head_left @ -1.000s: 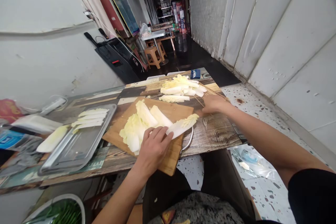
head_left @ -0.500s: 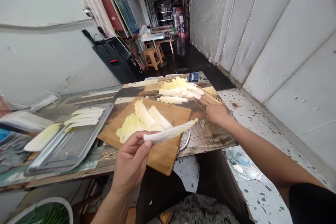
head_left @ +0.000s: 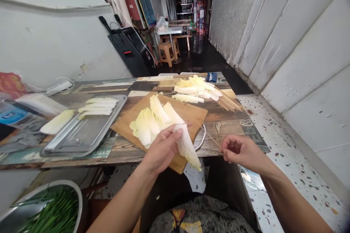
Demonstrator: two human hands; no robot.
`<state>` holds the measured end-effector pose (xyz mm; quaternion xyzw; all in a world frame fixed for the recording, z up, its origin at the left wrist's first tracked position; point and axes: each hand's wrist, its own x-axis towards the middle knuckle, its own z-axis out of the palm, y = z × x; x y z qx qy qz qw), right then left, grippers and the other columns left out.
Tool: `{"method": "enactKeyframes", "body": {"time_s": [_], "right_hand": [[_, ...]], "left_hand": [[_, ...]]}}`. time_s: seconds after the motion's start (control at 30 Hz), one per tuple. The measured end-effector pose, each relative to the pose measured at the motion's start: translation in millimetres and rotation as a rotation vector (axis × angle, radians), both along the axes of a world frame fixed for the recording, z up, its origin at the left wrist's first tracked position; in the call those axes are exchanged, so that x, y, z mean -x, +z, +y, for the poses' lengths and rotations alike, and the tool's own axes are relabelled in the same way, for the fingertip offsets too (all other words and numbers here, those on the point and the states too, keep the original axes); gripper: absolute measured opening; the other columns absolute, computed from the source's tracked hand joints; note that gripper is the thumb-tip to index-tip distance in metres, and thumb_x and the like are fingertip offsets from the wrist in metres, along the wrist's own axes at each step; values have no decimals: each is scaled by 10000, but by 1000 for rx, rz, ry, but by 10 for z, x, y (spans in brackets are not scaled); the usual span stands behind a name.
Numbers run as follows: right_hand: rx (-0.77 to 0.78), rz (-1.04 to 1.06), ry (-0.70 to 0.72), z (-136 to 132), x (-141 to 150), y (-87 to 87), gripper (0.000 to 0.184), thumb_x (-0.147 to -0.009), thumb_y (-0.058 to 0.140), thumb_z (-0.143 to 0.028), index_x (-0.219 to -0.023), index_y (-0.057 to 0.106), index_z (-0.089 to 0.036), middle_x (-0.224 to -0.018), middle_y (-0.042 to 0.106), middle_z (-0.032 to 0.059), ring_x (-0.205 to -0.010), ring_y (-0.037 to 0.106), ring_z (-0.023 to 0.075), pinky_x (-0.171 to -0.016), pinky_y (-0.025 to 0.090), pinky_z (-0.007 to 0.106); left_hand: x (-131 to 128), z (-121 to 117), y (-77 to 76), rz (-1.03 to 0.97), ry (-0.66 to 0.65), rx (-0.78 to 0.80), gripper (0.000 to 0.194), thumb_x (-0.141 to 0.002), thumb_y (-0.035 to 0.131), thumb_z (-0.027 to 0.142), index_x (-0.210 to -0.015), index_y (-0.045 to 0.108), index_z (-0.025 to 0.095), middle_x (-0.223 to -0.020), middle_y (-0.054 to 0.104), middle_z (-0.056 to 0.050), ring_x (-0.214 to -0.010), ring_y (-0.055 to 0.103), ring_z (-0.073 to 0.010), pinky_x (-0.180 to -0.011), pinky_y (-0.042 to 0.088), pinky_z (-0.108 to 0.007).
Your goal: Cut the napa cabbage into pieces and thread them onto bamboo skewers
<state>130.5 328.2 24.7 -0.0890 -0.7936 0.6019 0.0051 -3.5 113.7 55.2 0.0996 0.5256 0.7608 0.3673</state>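
Note:
My left hand (head_left: 165, 147) pinches a strip of napa cabbage leaf (head_left: 188, 147) by its white end, the pale yellow tip hanging down over the near edge of the board. To the right, my right hand (head_left: 237, 151) is closed around a thin wooden skewer (head_left: 212, 136) that points up and left toward the leaf. Skewer and leaf look apart. Beneath my left hand lies a wooden cutting board (head_left: 131, 116) with a metal handle (head_left: 202, 138), carrying several cut cabbage pieces (head_left: 160, 111). Loose skewers (head_left: 229, 101) lie beside a cabbage pile (head_left: 195, 86) at the back.
At the left a clear plastic tray (head_left: 82, 143) holds cabbage strips (head_left: 100, 105). A cleaver (head_left: 144, 86) lies behind the board, and a small blue box (head_left: 212, 77) sits at the far edge. Below the table at left stands a bowl (head_left: 79, 193) of green stalks.
My right hand has drawn back from the skewer bundle toward me with one skewer. The cabbage strip in my left hand has swung from pointing right to hanging downward.

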Motion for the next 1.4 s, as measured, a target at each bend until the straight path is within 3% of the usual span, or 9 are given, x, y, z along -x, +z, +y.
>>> {"method": "enactKeyframes", "body": {"time_s": [0.17,0.37,0.5,0.63,0.77,0.93,1.1,1.3,1.4], "right_hand": [[-87,34,59,-242,0,-2,71,-693,541,-124,-710,542,-193,-669,602,-16,-582,538,102,-529,446,234],[11,203,22,-418,168,3,297,-846,473,-178,-1131,552,-196,-847,670,22,-599,612,111,-527,504,240],[-387,435,-189,-375,97,32,252,-932,485,-228,-1121,651,-216,-947,723,49,-815,675,151,-708,531,268],[-801,487,-65,-254,-139,120,503,-958,416,-152,-1444,404,-284,-867,723,3,-641,647,121,-576,489,225],[-984,468,58,-221,-265,183,669,-924,360,-73,-1526,198,-315,-883,705,5,-640,642,134,-551,485,233],[-1138,500,-17,-271,-247,173,582,-887,392,-61,-1420,411,-295,-1032,668,51,-725,644,155,-544,460,249],[-1167,533,11,-322,-219,168,606,-891,395,-58,-1468,348,-238,-702,600,-12,-532,522,141,-486,394,272],[-1119,584,28,-319,-191,204,493,-902,403,-52,-1369,466,-198,-1094,664,87,-897,636,190,-659,498,291],[-1155,573,4,-315,-184,230,496,-916,406,-66,-1389,454,-209,-960,676,56,-752,619,166,-597,468,281]], "left_hand": [[-51,69,-76,113,49,8,329,-740,771,397,-957,752,151,-897,703,-56,-770,560,-121,-695,438,-201],[-198,145,-102,177,-61,29,329,-772,742,391,-990,745,145,-865,709,-65,-783,604,-155,-733,461,-251],[-225,106,-45,40,-25,-34,340,-748,773,368,-1011,731,157,-863,712,-51,-802,608,-132,-751,466,-222],[-193,41,-66,-99,-39,-81,274,-692,821,364,-800,718,134,-720,681,-26,-674,578,-93,-658,462,-179],[-167,14,-137,-218,-29,-138,280,-673,834,364,-724,681,135,-664,641,0,-609,556,-79,-617,468,-179],[-176,7,-143,-245,5,-128,241,-673,837,312,-749,696,132,-697,662,-8,-624,574,-78,-611,479,-168],[-202,35,-86,-210,45,-69,285,-624,867,328,-748,718,119,-679,683,-15,-608,584,-76,-608,485,-161],[-223,56,-41,-207,41,-86,279,-617,870,330,-736,732,118,-630,680,-17,-623,602,-90,-618,482,-161],[-228,63,-31,-207,42,-94,278,-617,869,326,-748,732,123,-629,680,-18,-601,590,-97,-626,486,-182]]}}
